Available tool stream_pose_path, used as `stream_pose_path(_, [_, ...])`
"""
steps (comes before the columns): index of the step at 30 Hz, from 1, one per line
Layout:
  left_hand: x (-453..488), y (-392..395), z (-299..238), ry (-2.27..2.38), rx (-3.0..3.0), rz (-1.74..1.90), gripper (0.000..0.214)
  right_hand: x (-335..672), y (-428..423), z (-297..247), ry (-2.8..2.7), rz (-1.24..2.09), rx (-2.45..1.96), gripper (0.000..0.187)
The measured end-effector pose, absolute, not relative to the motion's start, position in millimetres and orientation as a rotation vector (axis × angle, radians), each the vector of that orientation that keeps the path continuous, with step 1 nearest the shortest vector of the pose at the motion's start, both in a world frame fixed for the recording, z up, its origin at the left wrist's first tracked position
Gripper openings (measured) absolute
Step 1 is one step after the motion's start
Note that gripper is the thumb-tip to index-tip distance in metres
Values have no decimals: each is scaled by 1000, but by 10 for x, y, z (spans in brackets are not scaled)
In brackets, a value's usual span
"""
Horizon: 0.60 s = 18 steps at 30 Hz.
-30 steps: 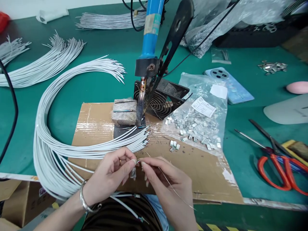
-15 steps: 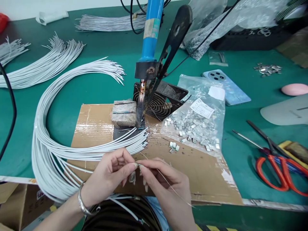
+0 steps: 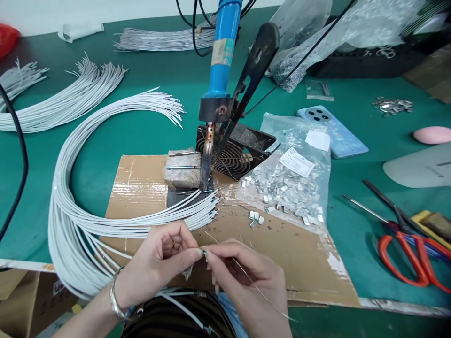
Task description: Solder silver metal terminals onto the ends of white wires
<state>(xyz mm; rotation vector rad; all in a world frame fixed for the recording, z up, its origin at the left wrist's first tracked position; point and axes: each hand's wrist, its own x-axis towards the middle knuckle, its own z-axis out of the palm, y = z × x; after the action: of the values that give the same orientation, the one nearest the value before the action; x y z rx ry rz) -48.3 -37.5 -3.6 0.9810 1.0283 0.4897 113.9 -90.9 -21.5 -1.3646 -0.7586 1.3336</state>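
Observation:
My left hand [image 3: 160,270] and my right hand [image 3: 248,277] meet fingertip to fingertip above the cardboard's front edge. Both are pinched closed around a tiny greenish piece [image 3: 204,252], mostly hidden by the fingers. A thin silvery wire [image 3: 254,284] runs through my right hand, its ends sticking out above and below. Under my left fingers a small shiny metal part [image 3: 188,272] shows; what carries it is unclear. Just beyond the hands lie the tips of a bundle of white cables [image 3: 59,225]. A few white cable ends with small connectors [image 3: 207,330] rest on my lap.
A blue soldering iron [image 3: 220,70] stands tip down in a black holder, beside a stone-like block [image 3: 182,176] and a fan [image 3: 229,159]. To the right are a plastic bag of metal connectors [image 3: 299,192], loose connectors [image 3: 255,218], a phone [image 3: 334,131] and red-handled scissors [image 3: 401,258].
The whole view has shifted slightly downward in the picture. My hands stay pinched together, with the right hand turned a little and the metal part under the left fingers tilted differently.

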Motion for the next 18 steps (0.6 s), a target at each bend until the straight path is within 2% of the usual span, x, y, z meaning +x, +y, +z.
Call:
stream_pose_path(5, [-425,-429,26,1121,1093,530,27,1184,-893,-162,-854,1325,-1358,10])
stream_pose_path(8, [-384,-496,39,1199,1193,546,23,1154,-888,-158,-734,1338,-1383,8])
stream_pose_path(15, [-282,-649,-73,1274,1212,739,22,883,-937,-414,-582,1294,-1362,30])
stream_pose_path(18, [-271,-641,-79,1236,1081,791,23,792,-951,-443,-651,1148,-1360,24])
